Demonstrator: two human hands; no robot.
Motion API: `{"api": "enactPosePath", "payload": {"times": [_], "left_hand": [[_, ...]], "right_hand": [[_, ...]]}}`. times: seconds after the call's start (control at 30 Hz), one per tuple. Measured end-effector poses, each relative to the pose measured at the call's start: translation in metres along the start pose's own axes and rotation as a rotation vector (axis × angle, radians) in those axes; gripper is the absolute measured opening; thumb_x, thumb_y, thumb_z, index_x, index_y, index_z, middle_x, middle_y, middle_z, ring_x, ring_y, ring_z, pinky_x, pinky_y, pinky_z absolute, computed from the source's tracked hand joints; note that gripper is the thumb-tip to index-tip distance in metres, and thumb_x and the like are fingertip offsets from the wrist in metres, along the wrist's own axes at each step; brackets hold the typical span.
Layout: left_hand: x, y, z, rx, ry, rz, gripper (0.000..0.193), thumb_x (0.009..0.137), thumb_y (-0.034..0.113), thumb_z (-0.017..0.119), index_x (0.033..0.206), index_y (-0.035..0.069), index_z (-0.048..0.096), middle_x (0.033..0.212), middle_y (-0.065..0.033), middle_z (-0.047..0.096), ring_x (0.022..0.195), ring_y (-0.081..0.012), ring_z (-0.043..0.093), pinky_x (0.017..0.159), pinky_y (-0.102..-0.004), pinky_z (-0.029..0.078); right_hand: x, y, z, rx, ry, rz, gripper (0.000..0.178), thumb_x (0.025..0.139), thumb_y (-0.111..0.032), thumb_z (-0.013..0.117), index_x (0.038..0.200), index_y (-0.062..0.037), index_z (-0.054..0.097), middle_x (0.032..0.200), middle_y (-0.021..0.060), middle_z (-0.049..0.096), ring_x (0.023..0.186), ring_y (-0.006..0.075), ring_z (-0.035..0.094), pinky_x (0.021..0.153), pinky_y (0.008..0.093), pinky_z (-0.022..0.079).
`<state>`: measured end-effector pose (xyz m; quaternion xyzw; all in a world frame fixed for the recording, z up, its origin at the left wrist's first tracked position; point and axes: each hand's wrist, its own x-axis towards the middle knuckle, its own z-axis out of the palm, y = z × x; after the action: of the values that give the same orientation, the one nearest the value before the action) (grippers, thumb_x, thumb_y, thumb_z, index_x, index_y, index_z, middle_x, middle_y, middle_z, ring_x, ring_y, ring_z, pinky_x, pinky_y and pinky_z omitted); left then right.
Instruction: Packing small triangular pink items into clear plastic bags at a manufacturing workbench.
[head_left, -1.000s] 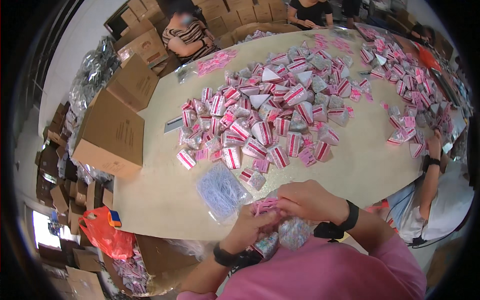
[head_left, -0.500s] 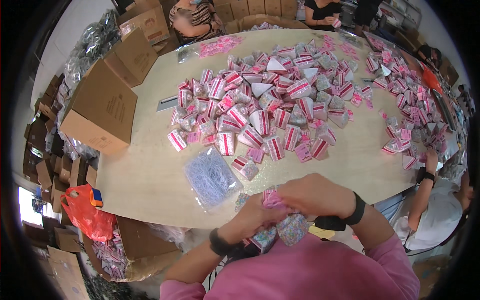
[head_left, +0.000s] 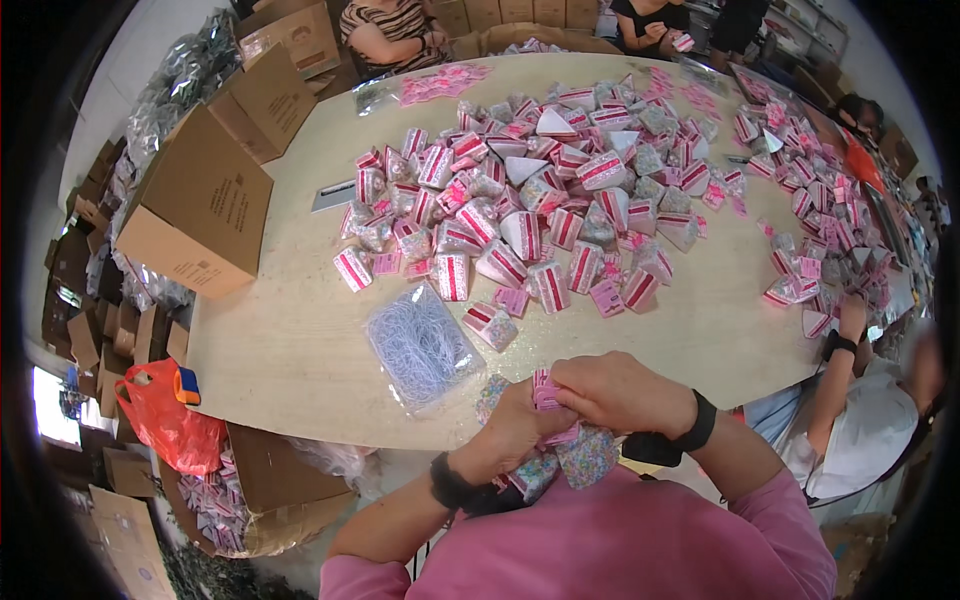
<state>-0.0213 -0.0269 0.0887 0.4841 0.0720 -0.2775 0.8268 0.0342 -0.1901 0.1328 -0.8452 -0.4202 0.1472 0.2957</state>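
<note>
Close to my body, at the table's near edge, both hands come together over several cake-slice-shaped pieces. My left hand (head_left: 515,428) is closed around a pink card tag (head_left: 545,390), which sticks up between the hands. The thumb and fingers of my right hand (head_left: 625,398) pinch at the same tag. Below them hangs a sprinkle-patterned cake-slice piece (head_left: 588,458), and more speckled surface shows under my left hand. How the tag joins the piece is hidden by my fingers. Just beyond lies a tagged cake-slice piece (head_left: 490,325) beside a clear bag of pale strings (head_left: 422,345).
A large heap of cake-slice pieces (head_left: 520,235) covers the middle of the table (head_left: 290,350). Cardboard boxes (head_left: 200,205) stand at the left. A red plastic bag (head_left: 170,415) and an open carton of pieces (head_left: 290,500) sit below. Other people work around the table.
The right hand has shifted slightly left toward my left hand, and more of the pink tag shows upright between them. The view has tilted slightly.
</note>
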Motion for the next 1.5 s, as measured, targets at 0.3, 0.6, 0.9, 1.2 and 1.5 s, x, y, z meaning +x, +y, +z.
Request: {"api": "enactPosePath", "payload": {"times": [0.3, 0.6, 0.9, 1.2, 1.5], "left_hand": [[-0.009, 0.009, 0.009, 0.031, 0.116, 0.017, 0.02, 0.083, 0.001, 0.062, 0.103, 0.0, 0.059, 0.087, -0.006, 0.064, 0.071, -0.0114, 0.062, 0.055, -0.0239, 0.05], [-0.011, 0.001, 0.004, 0.036, 0.083, 0.121, 0.023, 0.084, 0.005, 0.064, 0.105, 0.001, 0.058, 0.09, -0.0048, 0.063, 0.073, -0.0099, 0.06, 0.057, -0.0226, 0.05], [-0.006, -0.009, -0.004, 0.172, 0.164, 0.05, 0.028, 0.079, -0.004, 0.064, 0.106, 0.001, 0.056, 0.094, -0.0042, 0.062, 0.079, -0.0098, 0.059, 0.069, -0.0245, 0.05], [-0.004, -0.009, -0.001, 0.147, 0.127, 0.121, 0.04, 0.073, -0.005, 0.064, 0.11, 0.003, 0.051, 0.092, -0.0021, 0.058, 0.08, -0.0084, 0.056, 0.067, -0.0236, 0.048], [-0.005, -0.009, -0.004, 0.105, 0.105, 0.085, 0.048, 0.072, -0.006, 0.066, 0.116, 0.003, 0.049, 0.097, -0.0035, 0.058, 0.086, -0.0099, 0.056, 0.074, -0.024, 0.048]], "right_hand": [[-0.017, -0.005, 0.015, 0.024, 0.211, 0.241, 0.02, 0.086, -0.023, 0.055, 0.086, -0.0041, 0.049, 0.078, 0.0181, 0.057, 0.074, 0.0397, 0.056, 0.062, 0.0466, 0.043], [-0.017, -0.011, 0.028, 0.199, 0.32, 0.164, 0.02, 0.082, -0.021, 0.059, 0.08, -0.0028, 0.052, 0.071, 0.0163, 0.054, 0.067, 0.0362, 0.054, 0.058, 0.042, 0.042], [-0.013, 0.0, 0.036, 0.237, 0.306, 0.14, 0.021, 0.081, -0.02, 0.062, 0.077, -0.0027, 0.052, 0.068, 0.0137, 0.052, 0.062, 0.0318, 0.052, 0.055, 0.0382, 0.041], [-0.016, 0.005, 0.028, 0.335, 0.227, 0.128, 0.02, 0.082, -0.02, 0.06, 0.077, -0.0031, 0.052, 0.07, 0.0142, 0.052, 0.064, 0.033, 0.053, 0.055, 0.0381, 0.041], [-0.016, 0.016, 0.031, 0.367, 0.15, 0.021, 0.021, 0.086, -0.022, 0.058, 0.082, -0.0012, 0.053, 0.072, 0.0144, 0.05, 0.064, 0.0291, 0.049, 0.059, 0.0355, 0.041]]}}
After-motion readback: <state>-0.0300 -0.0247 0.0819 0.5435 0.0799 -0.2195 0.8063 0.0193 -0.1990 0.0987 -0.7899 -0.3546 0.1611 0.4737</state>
